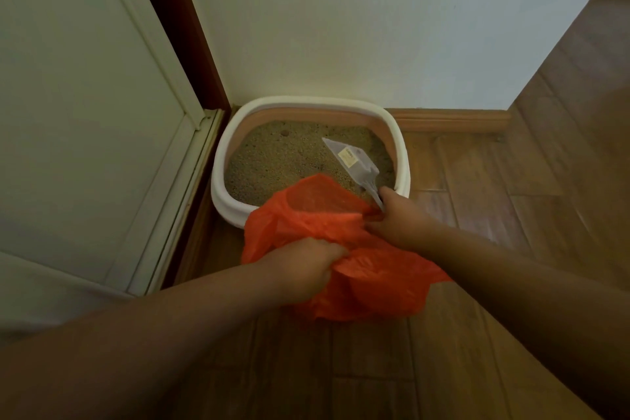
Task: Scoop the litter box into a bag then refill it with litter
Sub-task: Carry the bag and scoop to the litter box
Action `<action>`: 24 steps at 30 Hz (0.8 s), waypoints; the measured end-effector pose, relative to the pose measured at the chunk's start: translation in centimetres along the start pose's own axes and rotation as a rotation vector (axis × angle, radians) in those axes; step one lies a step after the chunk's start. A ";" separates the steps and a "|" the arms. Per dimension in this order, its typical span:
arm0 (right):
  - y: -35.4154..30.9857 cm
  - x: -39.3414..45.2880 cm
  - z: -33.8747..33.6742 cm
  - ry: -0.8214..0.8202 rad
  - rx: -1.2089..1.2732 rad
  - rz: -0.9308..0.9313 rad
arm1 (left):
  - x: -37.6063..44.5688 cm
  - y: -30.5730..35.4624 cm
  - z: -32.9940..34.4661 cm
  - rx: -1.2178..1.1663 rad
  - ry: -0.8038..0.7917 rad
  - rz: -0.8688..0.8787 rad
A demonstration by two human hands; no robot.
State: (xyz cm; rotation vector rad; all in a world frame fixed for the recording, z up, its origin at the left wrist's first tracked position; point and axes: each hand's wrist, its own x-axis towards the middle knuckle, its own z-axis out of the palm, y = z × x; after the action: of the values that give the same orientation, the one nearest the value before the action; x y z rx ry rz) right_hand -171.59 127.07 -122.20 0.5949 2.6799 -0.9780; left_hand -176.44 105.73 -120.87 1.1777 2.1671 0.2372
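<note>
Here, the left hand (303, 266) bunches the crumpled orange plastic bag (344, 249) just near of the white oval litter box (399, 143) in the far corner; the right hand (397, 220) clasps the grey plastic scoop (354, 164) over the sandy litter (279, 157).

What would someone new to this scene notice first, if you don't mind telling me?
The bright orange plastic bag at the centre stands out, gripped by the left hand just in front of the white litter box. The box sits in the corner by the door, filled with tan litter. The right hand holds a grey scoop over the litter.
</note>
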 end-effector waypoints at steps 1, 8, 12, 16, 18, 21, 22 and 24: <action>-0.2 0.1 -0.1 0.008 0.002 0.000 | -0.2 0.3 0.1 -0.006 -0.028 0.015; -2.5 0.7 -2.3 0.110 0.191 -0.105 | -1.7 1.8 2.4 -0.031 -0.371 0.081; -2.9 0.5 -2.2 0.065 0.247 -0.085 | -2.7 3.5 1.8 0.007 -0.613 0.103; -2.4 -0.4 -1.8 -0.003 0.176 -0.072 | -3.1 3.7 -2.6 0.225 -0.129 0.209; -2.0 -0.6 -1.8 -0.020 0.180 -0.064 | -2.6 2.2 -4.2 0.509 0.238 0.266; -1.6 -0.7 -1.9 -0.041 0.161 -0.035 | -2.1 -0.7 -5.8 0.649 0.310 0.002; -1.5 -0.7 -2.0 -0.043 0.150 -0.024 | -1.9 -1.7 -6.0 0.601 0.234 -0.124; -1.3 -0.7 -2.0 -0.052 0.140 -0.011 | -1.8 -3.3 -6.2 0.451 0.128 -0.283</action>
State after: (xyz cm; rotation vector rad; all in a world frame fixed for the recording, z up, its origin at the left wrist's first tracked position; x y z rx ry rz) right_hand -171.73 127.22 -119.75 0.5745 2.5877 -1.1743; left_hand -181.82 103.30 -116.76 1.0880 2.5509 -0.3238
